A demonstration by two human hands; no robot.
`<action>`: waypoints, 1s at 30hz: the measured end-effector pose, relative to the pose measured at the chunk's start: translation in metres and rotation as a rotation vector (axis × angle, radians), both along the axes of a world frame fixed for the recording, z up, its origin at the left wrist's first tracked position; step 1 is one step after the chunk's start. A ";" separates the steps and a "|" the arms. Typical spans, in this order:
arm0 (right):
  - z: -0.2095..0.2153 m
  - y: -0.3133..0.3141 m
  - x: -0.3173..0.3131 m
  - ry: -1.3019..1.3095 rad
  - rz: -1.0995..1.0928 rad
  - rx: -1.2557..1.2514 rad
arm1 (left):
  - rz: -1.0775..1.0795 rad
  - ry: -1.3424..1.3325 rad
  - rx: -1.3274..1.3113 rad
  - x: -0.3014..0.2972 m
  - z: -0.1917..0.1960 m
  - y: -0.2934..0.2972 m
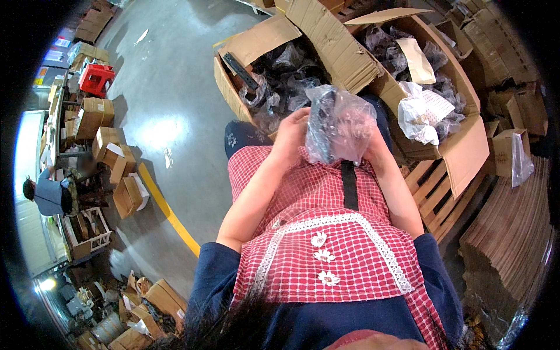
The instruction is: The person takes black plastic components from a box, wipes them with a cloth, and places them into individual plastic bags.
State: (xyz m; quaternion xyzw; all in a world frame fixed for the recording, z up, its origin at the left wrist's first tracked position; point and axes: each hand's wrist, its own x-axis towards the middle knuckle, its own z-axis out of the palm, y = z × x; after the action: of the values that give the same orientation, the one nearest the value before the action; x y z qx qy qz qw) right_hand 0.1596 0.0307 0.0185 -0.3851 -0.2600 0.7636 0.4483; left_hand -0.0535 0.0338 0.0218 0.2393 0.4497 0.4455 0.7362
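Clear crinkled plastic wraps the work in hand: a transparent bag with a long dark part inside, held above the person's lap, over a red checked apron. The left hand clasps the bag's left edge, fingers curled onto the dark part. The right hand is largely hidden behind the bag; its grip appears closed on the right side, though the fingers cannot be seen. To do this step well, I judge the film should be kept taut between both hands so the part stays visible and does not slip.

At ten o'clock, small cartons and a red stool stand on the grey concrete floor, crossed by a yellow line. At twelve o'clock, an open cardboard box holds more bagged parts. At three o'clock, flat cardboard stacks rest beside a wooden pallet.
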 end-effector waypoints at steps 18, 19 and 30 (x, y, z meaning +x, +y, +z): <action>0.079 -0.013 0.008 -0.680 0.042 0.552 | 0.179 -0.672 -0.221 -0.013 -0.002 -0.012; 0.080 -0.014 0.006 -0.635 0.174 0.464 | 0.197 -0.661 -0.224 -0.010 0.001 -0.013; 0.019 -0.021 -0.019 -0.411 -0.199 0.478 | -0.013 -0.344 -0.019 0.028 -0.008 -0.035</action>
State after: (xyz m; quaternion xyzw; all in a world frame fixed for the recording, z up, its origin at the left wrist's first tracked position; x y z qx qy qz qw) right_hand 0.1408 0.0100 0.0372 -0.4388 -0.4778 0.5397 0.5366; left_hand -0.0252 -0.0011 0.0142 0.1556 0.3198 0.4707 0.8074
